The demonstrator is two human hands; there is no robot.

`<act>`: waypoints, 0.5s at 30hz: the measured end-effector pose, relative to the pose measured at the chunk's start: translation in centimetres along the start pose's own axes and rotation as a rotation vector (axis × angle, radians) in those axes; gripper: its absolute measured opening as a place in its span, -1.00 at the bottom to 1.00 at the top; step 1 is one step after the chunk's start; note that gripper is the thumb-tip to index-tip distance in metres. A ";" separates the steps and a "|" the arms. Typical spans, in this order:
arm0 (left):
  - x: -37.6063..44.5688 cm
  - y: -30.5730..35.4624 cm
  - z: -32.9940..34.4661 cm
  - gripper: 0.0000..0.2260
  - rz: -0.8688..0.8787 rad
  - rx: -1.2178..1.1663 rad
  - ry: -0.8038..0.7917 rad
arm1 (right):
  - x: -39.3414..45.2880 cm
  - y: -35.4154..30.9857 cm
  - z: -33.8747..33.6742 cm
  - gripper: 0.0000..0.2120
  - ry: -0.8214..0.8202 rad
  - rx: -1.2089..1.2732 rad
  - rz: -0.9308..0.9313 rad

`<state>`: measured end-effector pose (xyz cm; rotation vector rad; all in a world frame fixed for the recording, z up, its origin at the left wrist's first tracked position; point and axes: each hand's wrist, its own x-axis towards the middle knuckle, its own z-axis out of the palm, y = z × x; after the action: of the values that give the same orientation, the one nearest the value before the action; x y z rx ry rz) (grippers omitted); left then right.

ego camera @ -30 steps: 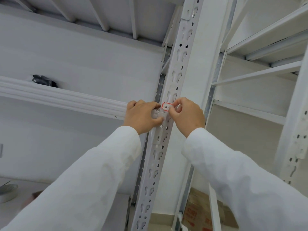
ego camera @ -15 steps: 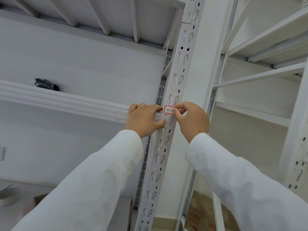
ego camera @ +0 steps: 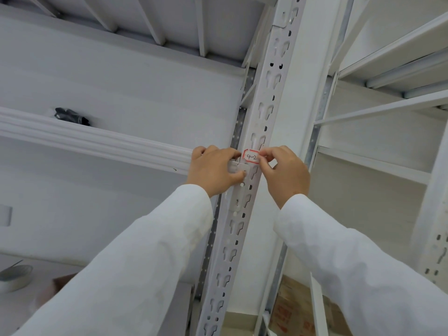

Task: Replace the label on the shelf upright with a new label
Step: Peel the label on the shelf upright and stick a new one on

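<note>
Red-edged label point(ego camera: 251, 156) marked "4-2" sat on white shelf upright point(ego camera: 263, 112), frame center, between both hands. Right hand point(ego camera: 286, 174) pinched its right edge. Left hand point(ego camera: 213, 169) touched left edge, fingers curled round upright.

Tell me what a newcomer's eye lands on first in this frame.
The red-bordered label marked "4-2", on the perforated white shelf upright at centre. The right hand pinches its right edge; the left hand sits at its left edge. A dark bundle lies on the upper-left shelf.
</note>
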<state>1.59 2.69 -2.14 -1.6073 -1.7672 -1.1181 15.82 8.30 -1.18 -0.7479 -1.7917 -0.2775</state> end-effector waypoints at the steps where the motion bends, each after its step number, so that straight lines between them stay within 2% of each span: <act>1: 0.0 0.0 0.0 -0.63 0.002 0.003 0.002 | -0.1 0.1 0.1 -0.88 0.009 0.007 -0.003; 9: 0.0 -0.1 0.0 -0.63 0.007 -0.001 0.008 | 0.1 0.1 0.1 -0.87 0.004 -0.036 -0.071; 12: -0.1 -0.1 -0.1 -0.63 0.005 -0.006 0.004 | 0.4 -0.2 -0.2 -0.89 -0.037 -0.060 -0.046; 15: -0.2 -0.1 -0.1 -0.63 -0.005 -0.011 -0.005 | 1.4 -0.7 -1.0 -0.92 -0.145 -0.081 -0.022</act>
<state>1.52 2.50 -2.25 -1.6147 -1.7721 -1.1285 15.94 7.76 0.62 -0.8230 -1.9363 -0.3187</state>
